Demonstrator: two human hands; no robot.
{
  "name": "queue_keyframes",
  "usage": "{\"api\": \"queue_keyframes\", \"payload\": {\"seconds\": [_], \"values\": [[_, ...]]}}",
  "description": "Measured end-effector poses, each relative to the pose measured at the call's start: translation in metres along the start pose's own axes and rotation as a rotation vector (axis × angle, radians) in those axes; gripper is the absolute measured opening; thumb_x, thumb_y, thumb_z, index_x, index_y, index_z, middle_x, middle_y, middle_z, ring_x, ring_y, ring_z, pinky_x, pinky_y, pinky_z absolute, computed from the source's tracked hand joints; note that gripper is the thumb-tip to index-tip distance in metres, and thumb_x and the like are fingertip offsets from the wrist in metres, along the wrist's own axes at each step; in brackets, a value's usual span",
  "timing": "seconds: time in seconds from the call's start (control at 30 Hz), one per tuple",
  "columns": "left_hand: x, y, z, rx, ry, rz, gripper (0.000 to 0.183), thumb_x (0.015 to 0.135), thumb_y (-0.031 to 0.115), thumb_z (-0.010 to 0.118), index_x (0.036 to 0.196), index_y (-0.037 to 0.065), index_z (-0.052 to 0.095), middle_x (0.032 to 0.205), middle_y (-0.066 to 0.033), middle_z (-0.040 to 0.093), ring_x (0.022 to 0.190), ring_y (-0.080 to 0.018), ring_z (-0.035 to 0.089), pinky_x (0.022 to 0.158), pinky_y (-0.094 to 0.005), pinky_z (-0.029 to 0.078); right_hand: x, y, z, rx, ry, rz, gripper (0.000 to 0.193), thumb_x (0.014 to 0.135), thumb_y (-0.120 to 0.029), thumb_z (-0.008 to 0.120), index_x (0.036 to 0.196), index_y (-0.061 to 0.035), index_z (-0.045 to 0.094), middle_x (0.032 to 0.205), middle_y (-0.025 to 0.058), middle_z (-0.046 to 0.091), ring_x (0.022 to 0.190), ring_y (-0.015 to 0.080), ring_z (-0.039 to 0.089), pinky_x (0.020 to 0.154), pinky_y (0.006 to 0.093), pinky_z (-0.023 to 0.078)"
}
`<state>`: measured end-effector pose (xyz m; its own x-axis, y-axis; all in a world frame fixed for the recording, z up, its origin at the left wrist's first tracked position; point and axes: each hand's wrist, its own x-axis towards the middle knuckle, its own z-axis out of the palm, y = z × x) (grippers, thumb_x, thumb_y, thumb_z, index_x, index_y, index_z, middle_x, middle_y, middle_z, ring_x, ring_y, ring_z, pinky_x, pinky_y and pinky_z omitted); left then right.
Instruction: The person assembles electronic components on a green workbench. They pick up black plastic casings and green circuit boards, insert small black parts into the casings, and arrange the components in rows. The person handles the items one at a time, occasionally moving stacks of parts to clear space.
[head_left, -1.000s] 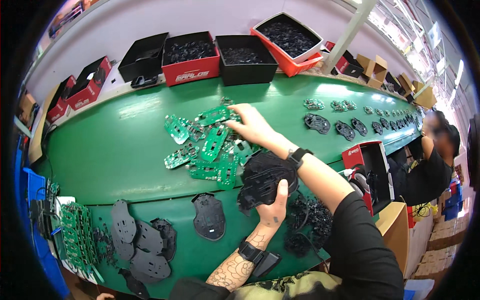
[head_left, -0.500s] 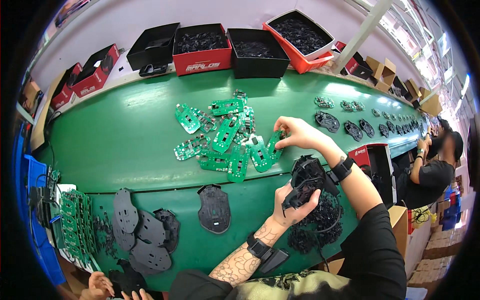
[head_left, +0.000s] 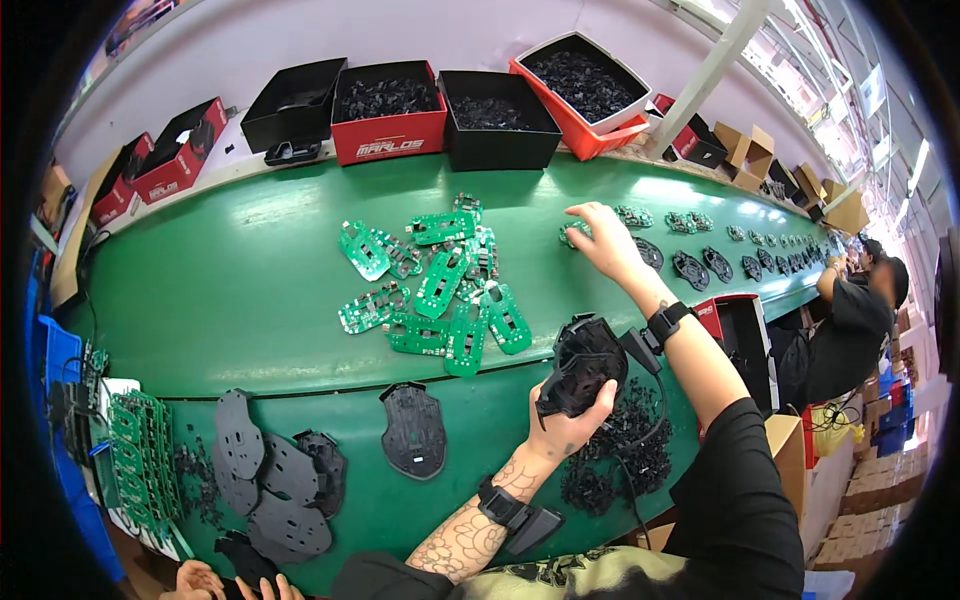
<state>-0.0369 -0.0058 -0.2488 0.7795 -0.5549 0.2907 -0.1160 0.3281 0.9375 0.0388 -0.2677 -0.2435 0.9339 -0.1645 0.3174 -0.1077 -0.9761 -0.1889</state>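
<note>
My left hand (head_left: 562, 418) is closed around a black computer mouse shell (head_left: 588, 362), its hollow inside partly in view. At the far side of the bench, my right hand (head_left: 603, 240) pinches a small green circuit board (head_left: 572, 233) at its edge; the fingers hide part of it. Left of that hand lies a loose pile of green circuit boards (head_left: 440, 282) with black and silver parts. Below the held shell is a heap of small black plastic pieces (head_left: 625, 455). A single black mouse base (head_left: 413, 430) lies left of my left hand.
Flat black plates (head_left: 290, 468) overlap at the near left, beside stacked green board panels (head_left: 145, 455). Boxes of black parts (head_left: 390, 100) line the back. Mouse shells (head_left: 690, 268) and boards run in rows rightward. Another person's hands (head_left: 200, 580) show at lower left; co-workers sit far right.
My right hand has moved up and right, away from the pile, carrying one circuit board toward the row. The left hand still holds the mouse shell. The whole view has shifted slightly.
</note>
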Motion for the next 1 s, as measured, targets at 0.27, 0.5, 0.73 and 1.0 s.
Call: {"api": "queue_keyframes", "payload": {"seconds": [0.27,0.5,0.73,1.0], "values": [[0.001,-0.001,0.001,-0.015,0.009,-0.019,0.013,0.080,0.010,0.070,0.088,0.000,0.070,0.079,-0.0081,0.071,0.069,-0.0176,0.068,0.067,-0.0302,0.054,-0.013,0.023,0.009,0.102,-0.050,0.048,0.026,0.089,-0.019,0.058,0.106,0.0001,0.063,0.109,0.0173,0.059,0.104,0.0338,0.057,0.091,0.0398,0.045],[-0.001,-0.003,0.004,-0.049,0.046,-0.024,0.015,0.082,0.012,0.069,0.092,0.000,0.069,0.085,-0.0098,0.070,0.075,-0.0203,0.067,0.071,-0.0311,0.053,0.009,0.038,0.024,0.025,0.023,0.187,0.029,0.088,-0.020,0.061,0.106,0.0012,0.062,0.108,0.0194,0.058,0.101,0.0362,0.056,0.090,0.0403,0.045],[-0.003,-0.005,0.001,-0.003,0.112,0.014,0.014,0.083,0.014,0.070,0.091,0.002,0.069,0.084,-0.0090,0.070,0.072,-0.0214,0.066,0.068,-0.0318,0.052,0.069,-0.034,0.022,0.117,-0.052,-0.080,0.035,0.084,-0.013,0.061,0.118,-0.0039,0.059,0.119,0.0175,0.057,0.115,0.0352,0.051,0.098,0.0419,0.042],[-0.002,-0.008,-0.001,-0.047,0.172,0.011,0.012,0.082,0.012,0.069,0.089,0.002,0.070,0.084,-0.0091,0.070,0.073,-0.0219,0.066,0.069,-0.0325,0.052,0.102,-0.065,0.067,0.263,-0.214,-0.115,0.044,0.078,-0.003,0.057,0.121,-0.0097,0.059,0.125,0.0186,0.054,0.118,0.0365,0.050,0.102,0.0423,0.041]]}}
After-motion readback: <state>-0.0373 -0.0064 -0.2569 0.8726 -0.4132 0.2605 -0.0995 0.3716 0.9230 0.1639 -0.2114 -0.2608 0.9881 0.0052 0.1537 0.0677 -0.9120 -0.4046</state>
